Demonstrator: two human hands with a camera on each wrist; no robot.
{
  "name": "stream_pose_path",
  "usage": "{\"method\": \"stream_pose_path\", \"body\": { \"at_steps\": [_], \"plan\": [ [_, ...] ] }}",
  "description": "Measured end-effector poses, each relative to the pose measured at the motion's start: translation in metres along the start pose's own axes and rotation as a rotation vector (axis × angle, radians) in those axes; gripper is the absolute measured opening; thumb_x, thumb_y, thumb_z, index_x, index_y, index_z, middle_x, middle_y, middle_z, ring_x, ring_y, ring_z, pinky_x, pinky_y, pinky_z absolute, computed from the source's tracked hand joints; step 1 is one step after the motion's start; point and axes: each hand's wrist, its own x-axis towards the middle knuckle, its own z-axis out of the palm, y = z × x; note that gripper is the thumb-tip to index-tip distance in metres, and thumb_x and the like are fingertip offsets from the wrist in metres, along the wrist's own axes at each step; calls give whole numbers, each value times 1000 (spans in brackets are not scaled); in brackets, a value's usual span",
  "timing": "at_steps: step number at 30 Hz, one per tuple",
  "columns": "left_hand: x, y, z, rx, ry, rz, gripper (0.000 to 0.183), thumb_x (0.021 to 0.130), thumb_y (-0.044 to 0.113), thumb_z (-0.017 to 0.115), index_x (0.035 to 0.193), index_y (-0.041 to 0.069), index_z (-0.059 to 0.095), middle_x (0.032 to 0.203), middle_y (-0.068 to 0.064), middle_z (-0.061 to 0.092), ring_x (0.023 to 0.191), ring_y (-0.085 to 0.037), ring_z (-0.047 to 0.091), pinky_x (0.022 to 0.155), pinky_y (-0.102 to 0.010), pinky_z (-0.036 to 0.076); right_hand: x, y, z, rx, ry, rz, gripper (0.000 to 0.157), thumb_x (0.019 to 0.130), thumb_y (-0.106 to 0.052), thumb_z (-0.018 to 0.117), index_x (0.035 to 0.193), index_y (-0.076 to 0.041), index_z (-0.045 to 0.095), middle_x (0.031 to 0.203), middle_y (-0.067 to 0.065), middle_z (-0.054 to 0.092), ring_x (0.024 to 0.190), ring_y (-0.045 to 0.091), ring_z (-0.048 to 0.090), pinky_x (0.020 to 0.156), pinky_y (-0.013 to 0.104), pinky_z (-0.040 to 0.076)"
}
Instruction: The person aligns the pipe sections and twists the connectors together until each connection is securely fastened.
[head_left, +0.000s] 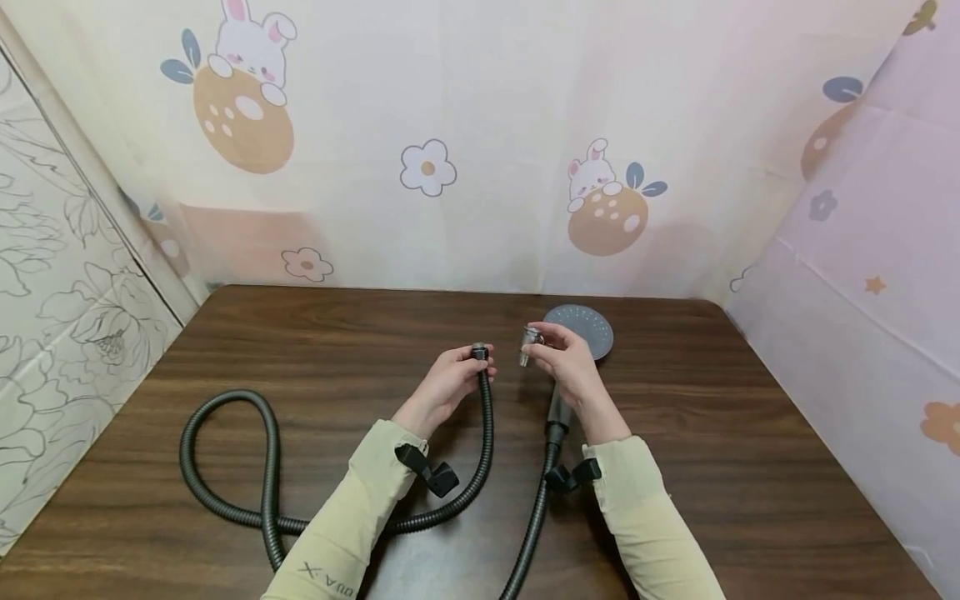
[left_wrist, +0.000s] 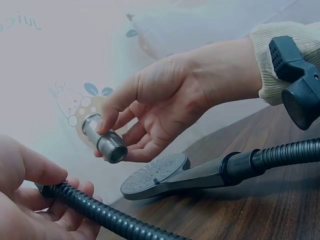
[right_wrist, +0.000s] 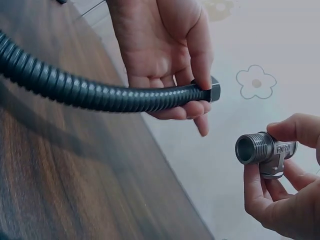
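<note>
My left hand pinches a black ribbed shower hose just below its end, between thumb and fingers. At that end sits a dark hex nut, pointing upward in the head view. Across from it, my right hand holds a small silver metal valve by thumb and fingertips. The valve has a threaded open end, and a flat side tab shows under its body in the right wrist view. A gap separates valve and nut. Both are held above the table.
A grey shower head lies on the wooden table behind my right hand, its handle joined to a hose running toward me. On the left the hose forms a loop. A patterned curtain hangs along the table's back edge.
</note>
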Motion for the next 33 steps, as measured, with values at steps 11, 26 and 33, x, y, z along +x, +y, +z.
{"method": "stream_pose_path", "body": {
  "at_steps": [11, 26, 33],
  "plan": [
    [-5, 0, 0, -83, -27, 11, 38, 91, 4, 40, 127, -6, 45, 83, -3, 52, 74, -13, 57, 87, -42, 45, -3, -6, 2, 56, 14, 0, 47, 84, 0, 59, 129, 2, 45, 109, 6, 49, 90, 7, 55, 81, 24, 48],
    [-6, -7, 0, 17, -16, 69, 35, 95, 12, 45, 124, -7, 49, 85, -2, 54, 74, -11, 55, 83, -37, 48, -4, -8, 11, 166, 41, -9, 47, 83, 5, 58, 128, 5, 44, 105, 6, 49, 88, 7, 56, 78, 21, 49],
    [-4, -9, -2, 55, -25, 105, 33, 96, 14, 44, 125, 0, 51, 86, -2, 53, 68, -12, 46, 67, -24, 41, -5, -10, 13, 194, 38, -22, 49, 82, 4, 60, 128, 6, 43, 101, 4, 49, 88, 7, 57, 74, 19, 50]
  ]
}}
